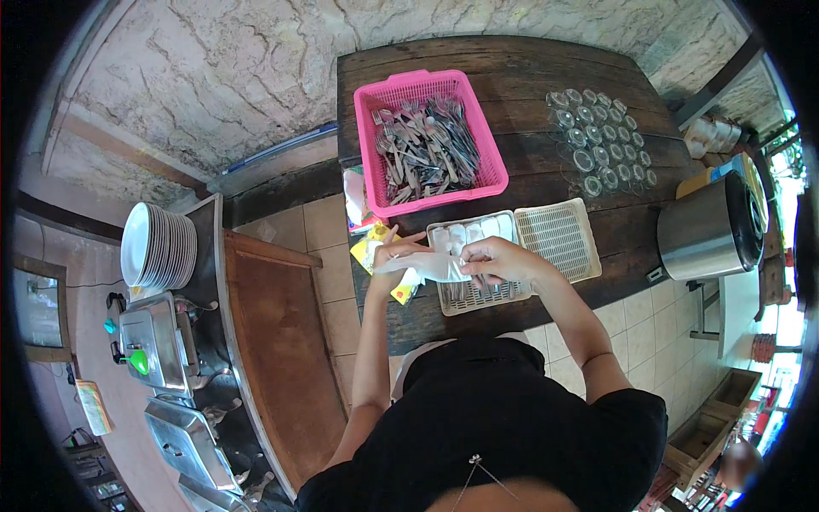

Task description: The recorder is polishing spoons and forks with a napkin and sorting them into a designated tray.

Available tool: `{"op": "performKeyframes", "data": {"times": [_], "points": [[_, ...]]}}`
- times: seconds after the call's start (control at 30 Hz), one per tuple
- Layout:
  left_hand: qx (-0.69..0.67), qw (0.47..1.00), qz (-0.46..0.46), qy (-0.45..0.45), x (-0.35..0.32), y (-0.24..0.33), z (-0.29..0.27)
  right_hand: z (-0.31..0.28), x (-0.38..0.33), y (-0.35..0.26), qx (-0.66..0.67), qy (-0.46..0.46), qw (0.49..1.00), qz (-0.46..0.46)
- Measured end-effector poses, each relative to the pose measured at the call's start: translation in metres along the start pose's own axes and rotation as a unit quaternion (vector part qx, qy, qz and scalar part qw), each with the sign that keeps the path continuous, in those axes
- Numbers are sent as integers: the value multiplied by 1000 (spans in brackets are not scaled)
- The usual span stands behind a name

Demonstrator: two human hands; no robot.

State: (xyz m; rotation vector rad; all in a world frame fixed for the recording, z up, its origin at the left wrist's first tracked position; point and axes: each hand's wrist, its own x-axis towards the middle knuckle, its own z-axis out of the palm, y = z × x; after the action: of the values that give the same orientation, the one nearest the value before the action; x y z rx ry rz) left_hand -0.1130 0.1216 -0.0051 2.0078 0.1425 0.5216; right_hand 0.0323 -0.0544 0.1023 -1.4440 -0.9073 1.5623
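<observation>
Over the cream rectangular plastic basket [486, 305]: thin white sheet [439, 268], right end pinched by your right hand [499, 258], apparently to steady it; your left hand [397, 256] at the other end, grip unclear. Beyond the basket: pink perforated plastic crate [444, 201] of metal cutlery [431, 149], probably for easy reach.

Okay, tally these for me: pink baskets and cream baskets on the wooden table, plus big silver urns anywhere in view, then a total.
Pink basket: 1
Cream baskets: 2
Big silver urn: 1
Total: 4
</observation>
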Motion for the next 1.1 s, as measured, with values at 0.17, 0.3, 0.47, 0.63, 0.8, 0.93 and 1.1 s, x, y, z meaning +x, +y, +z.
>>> {"op": "performKeyframes", "data": {"times": [0.17, 0.3, 0.47, 0.63, 0.8, 0.93, 1.1], "points": [[-98, 983, -129, 89, -17, 11, 28, -5, 1, 13, 18, 57, 998, -26], [-118, 978, -153, 82, -24, 17, 43, -4, 5, 17, 51, 140, 988, -33], [-129, 969, -194, 77, -32, 35, 59, -4, 16, 32, 38, 271, 960, -51], [-166, 959, -217, 74, -25, 64, 58, 3, 17, 36, -148, 357, 920, -66], [-272, 931, -222, 101, -18, 72, 54, 18, 19, 38, -402, 398, 816, -119], [-290, 921, -236, 114, -6, 84, 42, 28, 22, 42, -496, 361, 775, -153], [-334, 880, -309, 137, -3, 74, 39, 32, 19, 45, -508, 335, 771, -187]]}}
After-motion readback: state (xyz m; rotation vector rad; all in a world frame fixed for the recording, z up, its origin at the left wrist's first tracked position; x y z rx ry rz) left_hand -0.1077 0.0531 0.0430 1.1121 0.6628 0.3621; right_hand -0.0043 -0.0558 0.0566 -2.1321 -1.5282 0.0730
